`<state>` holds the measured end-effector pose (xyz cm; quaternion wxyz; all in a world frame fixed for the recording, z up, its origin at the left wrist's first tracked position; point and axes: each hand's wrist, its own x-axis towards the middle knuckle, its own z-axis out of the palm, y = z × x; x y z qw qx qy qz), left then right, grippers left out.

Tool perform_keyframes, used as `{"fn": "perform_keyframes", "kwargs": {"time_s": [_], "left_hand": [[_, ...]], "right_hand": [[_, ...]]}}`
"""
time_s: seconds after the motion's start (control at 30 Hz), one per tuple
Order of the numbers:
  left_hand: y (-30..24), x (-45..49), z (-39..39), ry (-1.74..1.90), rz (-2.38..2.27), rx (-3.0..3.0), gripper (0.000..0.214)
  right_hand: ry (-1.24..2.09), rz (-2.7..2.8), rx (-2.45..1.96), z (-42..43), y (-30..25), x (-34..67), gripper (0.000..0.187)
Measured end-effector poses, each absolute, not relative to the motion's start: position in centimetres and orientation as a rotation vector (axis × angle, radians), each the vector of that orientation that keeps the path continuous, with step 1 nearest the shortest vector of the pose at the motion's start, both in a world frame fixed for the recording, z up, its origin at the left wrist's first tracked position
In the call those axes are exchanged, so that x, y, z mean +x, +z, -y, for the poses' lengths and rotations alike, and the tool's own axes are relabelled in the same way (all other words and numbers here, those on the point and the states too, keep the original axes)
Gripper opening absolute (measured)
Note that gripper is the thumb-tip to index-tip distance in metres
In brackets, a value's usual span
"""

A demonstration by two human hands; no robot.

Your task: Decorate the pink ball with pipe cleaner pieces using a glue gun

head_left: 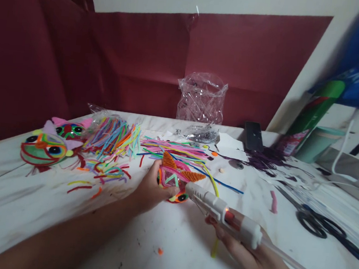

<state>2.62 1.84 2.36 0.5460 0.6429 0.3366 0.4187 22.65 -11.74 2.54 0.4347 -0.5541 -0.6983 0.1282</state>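
Observation:
My left hand (153,187) grips a small animal-face craft (179,179) with orange pipe-cleaner ears, pink strips and a round eye. In my right hand (235,243) is a white hot glue gun (219,209), its small light glowing orange and a glue stick trailing from the back. The gun's nozzle points at the craft's right side, close to it; whether it touches I cannot tell. A yellow pipe cleaner (213,183) runs behind the gun. Loose pink pipe cleaners (181,148) lie just beyond the craft.
Two similar face crafts, one in front (45,150), sit at the left beside a bundle of coloured pipe cleaners (111,138). Scissors (312,217) lie at the right. Behind are a phone (253,136), purple strands (265,158), a clear plastic bag (202,98) and a green cup (318,145).

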Motion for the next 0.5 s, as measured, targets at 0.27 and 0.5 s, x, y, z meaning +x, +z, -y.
{"fn": "perform_keyframes", "kwargs": {"time_s": [0.27,0.5], "left_hand": [[2.41,2.61,-1.99,0.999,-0.815,1.532,0.055],[2.12,2.56,-2.07,0.991,-0.786,1.524,0.061]], "right_hand": [[0.403,1.758,-1.367,11.82,2.74,22.55,0.016],[0.413,1.737,-1.377,11.79,2.71,22.75,0.016]]}}
